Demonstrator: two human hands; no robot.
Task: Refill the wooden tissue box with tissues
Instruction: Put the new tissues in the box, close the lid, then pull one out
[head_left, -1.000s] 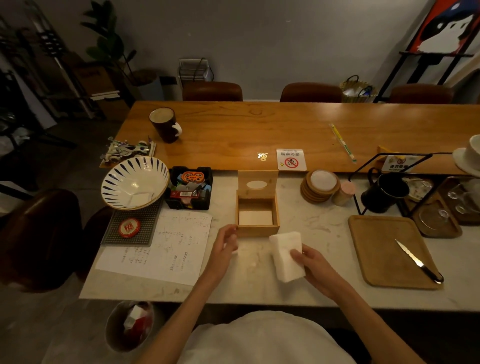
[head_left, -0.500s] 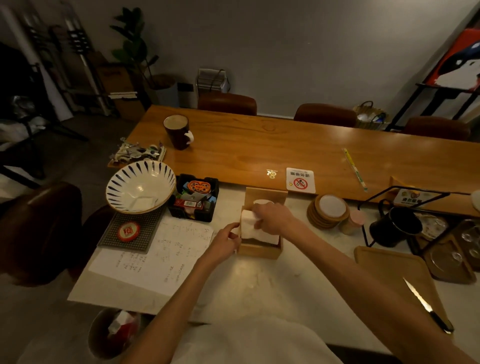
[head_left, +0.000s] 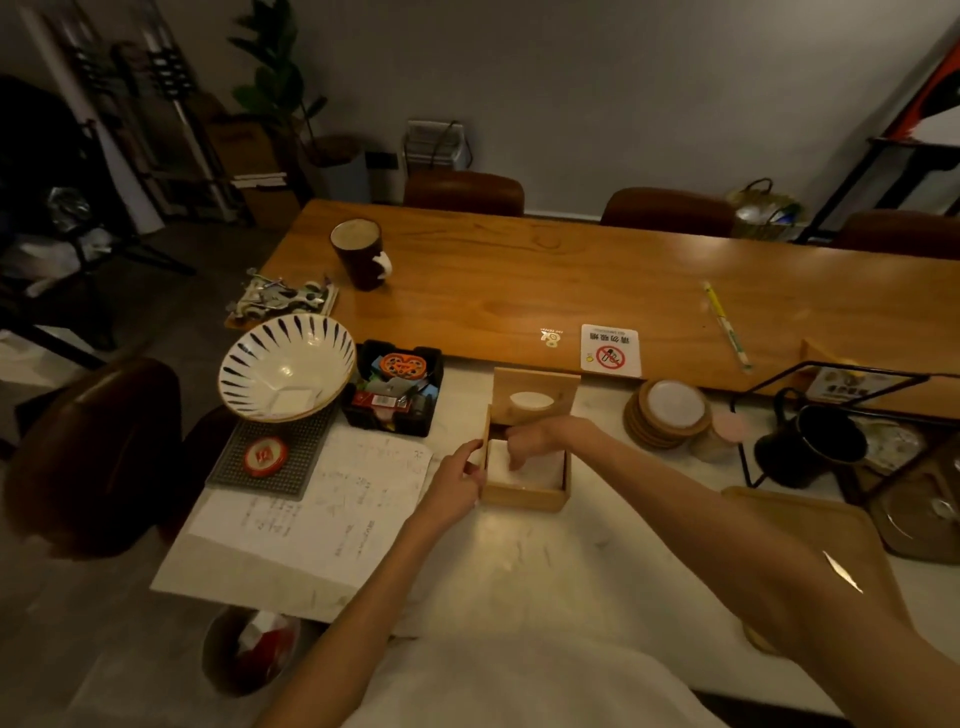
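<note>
Both hands are working at the wooden tissue box (head_left: 524, 498), which is standing on the pale marble tabletop (head_left: 519, 566) straight ahead of the person. One, the left hand (head_left: 456, 480), is gripping the box's left wall, thumb and fingers curling round its edge. Its partner, the right hand (head_left: 537, 439), is reaching in from above with bent fingers going down onto the tissues (head_left: 548, 464); whether it is pinching the stack or only pressing it, I cannot tell. Those tissues are lying as a white stack inside the box, below its rim. A lid (head_left: 535, 399) with an oval slot is standing upright along the back wall. Left of the box, a striped bowl (head_left: 287, 364) is holding a small white square, and a black tray (head_left: 396, 388) just beside it is carrying mixed small packets. A printed paper sheet (head_left: 332, 501) is lying near the left hand, almost touching the box. To the right, a stack of coasters (head_left: 667, 414) and a dark pitcher (head_left: 810, 448) are sitting well apart from the box. A wooden tray (head_left: 769, 512) with a knife (head_left: 842, 572) is showing beyond the right forearm. Bare marble is stretching between the box and the near edge, and a bin (head_left: 249, 649) with white and red scraps is standing below that edge.
</note>
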